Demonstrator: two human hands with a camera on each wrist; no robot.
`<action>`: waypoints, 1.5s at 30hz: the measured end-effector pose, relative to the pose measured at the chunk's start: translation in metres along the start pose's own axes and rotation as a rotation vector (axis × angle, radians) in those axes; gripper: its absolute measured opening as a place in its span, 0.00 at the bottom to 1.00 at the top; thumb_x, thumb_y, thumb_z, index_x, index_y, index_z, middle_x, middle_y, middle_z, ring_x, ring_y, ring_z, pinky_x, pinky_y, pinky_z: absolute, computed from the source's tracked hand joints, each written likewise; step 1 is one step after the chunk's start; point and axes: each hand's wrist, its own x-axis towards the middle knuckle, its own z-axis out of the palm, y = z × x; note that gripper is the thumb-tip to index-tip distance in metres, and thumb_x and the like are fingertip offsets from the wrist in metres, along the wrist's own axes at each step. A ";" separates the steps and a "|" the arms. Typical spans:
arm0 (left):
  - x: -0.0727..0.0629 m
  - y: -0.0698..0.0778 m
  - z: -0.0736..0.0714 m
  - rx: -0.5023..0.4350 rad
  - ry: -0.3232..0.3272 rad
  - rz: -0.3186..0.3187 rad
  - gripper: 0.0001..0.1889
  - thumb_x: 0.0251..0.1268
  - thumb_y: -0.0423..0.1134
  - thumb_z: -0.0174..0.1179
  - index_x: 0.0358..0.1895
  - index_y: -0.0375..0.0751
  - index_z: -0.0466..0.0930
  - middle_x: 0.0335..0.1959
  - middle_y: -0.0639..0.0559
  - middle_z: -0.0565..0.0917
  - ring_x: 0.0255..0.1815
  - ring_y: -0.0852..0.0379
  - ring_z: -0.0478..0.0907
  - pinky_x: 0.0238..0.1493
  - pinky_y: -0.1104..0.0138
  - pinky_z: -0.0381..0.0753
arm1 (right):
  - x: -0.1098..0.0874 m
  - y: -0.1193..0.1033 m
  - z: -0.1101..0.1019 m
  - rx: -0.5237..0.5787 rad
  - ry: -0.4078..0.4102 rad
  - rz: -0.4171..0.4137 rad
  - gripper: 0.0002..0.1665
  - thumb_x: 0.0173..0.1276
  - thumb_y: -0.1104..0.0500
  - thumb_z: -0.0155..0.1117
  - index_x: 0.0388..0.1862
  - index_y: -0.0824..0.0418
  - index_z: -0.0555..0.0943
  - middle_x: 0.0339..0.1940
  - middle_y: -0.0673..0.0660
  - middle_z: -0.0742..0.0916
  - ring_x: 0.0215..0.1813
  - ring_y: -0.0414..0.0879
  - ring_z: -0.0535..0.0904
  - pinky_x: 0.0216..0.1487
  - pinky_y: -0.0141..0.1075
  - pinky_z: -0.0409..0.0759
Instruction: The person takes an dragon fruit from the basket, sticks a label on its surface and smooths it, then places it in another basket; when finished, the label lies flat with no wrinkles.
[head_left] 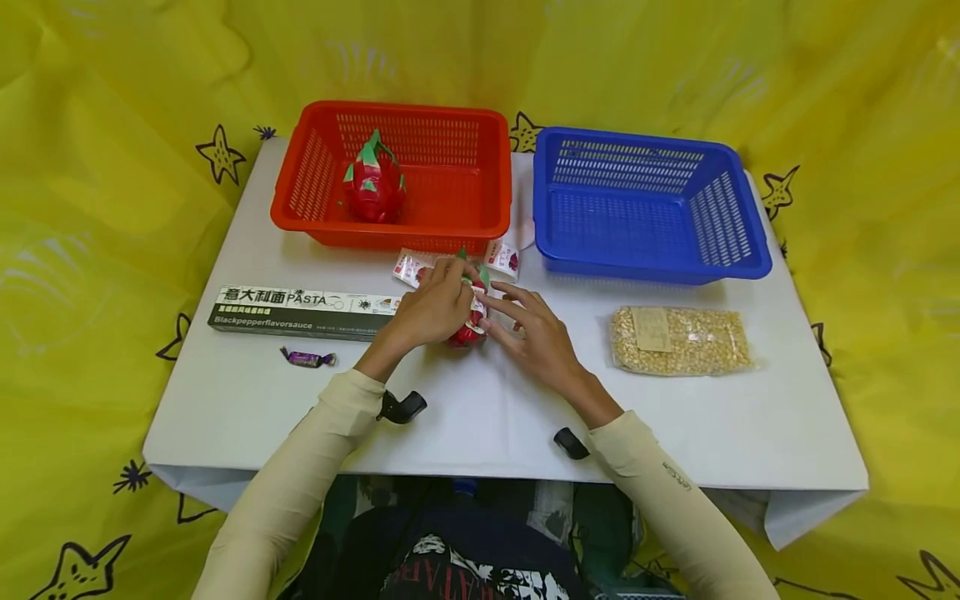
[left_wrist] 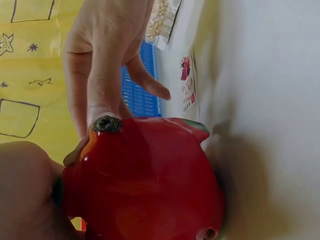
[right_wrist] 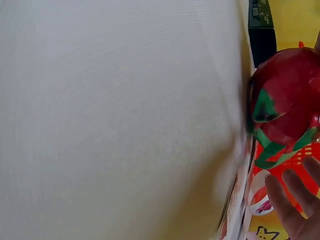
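A red dragon fruit (head_left: 467,337) with green leaf tips stands on the table in front of the red basket, a white label (head_left: 477,305) on its side. My left hand (head_left: 435,307) grips it from the left and above, fingers curled over it. From the right, my right hand (head_left: 538,340) reaches in with its fingers mostly straight, fingertips touching the fruit near the label. In the left wrist view the fruit's dark stem end (left_wrist: 107,124) lies beside a right-hand digit. Printed label strips (head_left: 414,267) lie behind the fruit, and a curled label piece (head_left: 502,258) stands beside them.
Behind stand a red basket (head_left: 457,232) with another dragon fruit (head_left: 375,187) inside and a blue basket (head_left: 652,265). At left lie a pasta box (head_left: 300,313) and a purple-wrapped candy (head_left: 309,358). A bag of grains (head_left: 697,343) lies at right on the white table (head_left: 495,425).
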 end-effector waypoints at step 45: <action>0.000 -0.002 0.000 0.039 -0.027 0.017 0.24 0.81 0.48 0.35 0.71 0.47 0.67 0.79 0.42 0.62 0.73 0.41 0.59 0.60 0.34 0.77 | 0.002 0.016 0.000 0.192 -0.155 0.130 0.39 0.72 0.50 0.74 0.80 0.48 0.73 0.85 0.52 0.69 0.86 0.56 0.57 0.83 0.61 0.53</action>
